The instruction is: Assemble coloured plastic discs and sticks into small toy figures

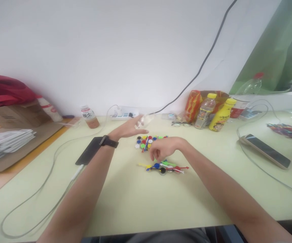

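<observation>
My left hand (129, 130) is raised above the pale green table (141, 202), fingers stretched toward the wall, and it holds a small clear plastic bag (142, 122). A dark watch (108, 141) sits on that wrist. My right hand (162, 148) hovers with fingers curled in a pinch over a heap of small coloured plastic pieces (165, 167): arrow-like sticks and round caps. A second cluster of coloured round pieces (147, 141) lies just behind, between the two hands. What the right fingers pinch is hidden.
A dark phone (89, 151) with a white cable lies left of my arm. Another phone (265, 150) lies to the right. Bottles (222, 114), glasses (181, 124), a power strip (123, 115) and a small bottle (90, 117) line the wall. Papers and boxes (6, 141) fill the left.
</observation>
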Demonstrator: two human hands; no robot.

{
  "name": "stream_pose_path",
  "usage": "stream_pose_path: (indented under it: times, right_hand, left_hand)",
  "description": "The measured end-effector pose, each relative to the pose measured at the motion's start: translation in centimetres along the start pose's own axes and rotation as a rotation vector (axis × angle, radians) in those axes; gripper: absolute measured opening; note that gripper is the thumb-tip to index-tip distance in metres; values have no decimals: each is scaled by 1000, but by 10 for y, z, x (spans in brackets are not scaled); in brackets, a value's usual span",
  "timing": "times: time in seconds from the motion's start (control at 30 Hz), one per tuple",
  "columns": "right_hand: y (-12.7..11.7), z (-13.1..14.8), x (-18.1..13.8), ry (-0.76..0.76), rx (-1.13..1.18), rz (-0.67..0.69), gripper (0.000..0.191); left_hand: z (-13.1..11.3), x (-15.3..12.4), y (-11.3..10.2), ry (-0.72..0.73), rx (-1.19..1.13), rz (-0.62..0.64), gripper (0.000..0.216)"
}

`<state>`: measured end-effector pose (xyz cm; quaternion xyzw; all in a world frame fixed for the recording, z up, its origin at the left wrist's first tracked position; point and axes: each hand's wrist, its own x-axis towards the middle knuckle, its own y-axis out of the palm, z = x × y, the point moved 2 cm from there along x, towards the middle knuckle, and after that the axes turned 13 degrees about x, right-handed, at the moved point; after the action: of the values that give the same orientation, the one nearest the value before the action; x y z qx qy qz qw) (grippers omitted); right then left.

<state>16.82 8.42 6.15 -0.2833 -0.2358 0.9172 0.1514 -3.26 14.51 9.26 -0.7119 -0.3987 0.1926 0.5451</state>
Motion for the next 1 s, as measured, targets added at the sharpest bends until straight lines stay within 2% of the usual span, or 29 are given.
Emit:
stream_pose_path:
  times: [0.1, 0.27, 0.4, 0.5, 0.63, 0.77, 0.87, 0.93, 1.0]
  right_hand:
    - [-7, -2, -8, -28, 12, -29, 25]
    - [-23, -3, -27, -68, 32, -116, 20]
    - [-34, -1, -51, -100, 83, -154, 22]
    - [-41, 2, -76, -103, 112, -236, 24]
    - [-50, 3, -116, -202, 205, -481, 24]
    - [-62, -7, -148, -466, 408, -886, 18]
    - [-70, -17, -156, -554, 491, -1148, 20]
    - [-72, -21, -152, -529, 500, -1209, 20]
    - [-72, -22, -142, -478, 492, -1173, 19]
  left_hand:
    - [-6, -1, -2, 1, -68, -13, 75]
    - [-10, -1, -2, 0, -195, 17, 68]
    - [-14, 0, -1, 26, -260, 62, 59]
    - [-17, -1, 0, 43, -301, 90, 53]
    - [-20, -2, 1, 35, -315, 147, 52]
    - [-26, -3, 2, 48, -290, 244, 57]
    - [-32, -2, 7, 101, -285, 270, 64]
    - [-36, -1, 11, 122, -308, 276, 65]
    - [-39, -1, 16, 126, -356, 304, 65]
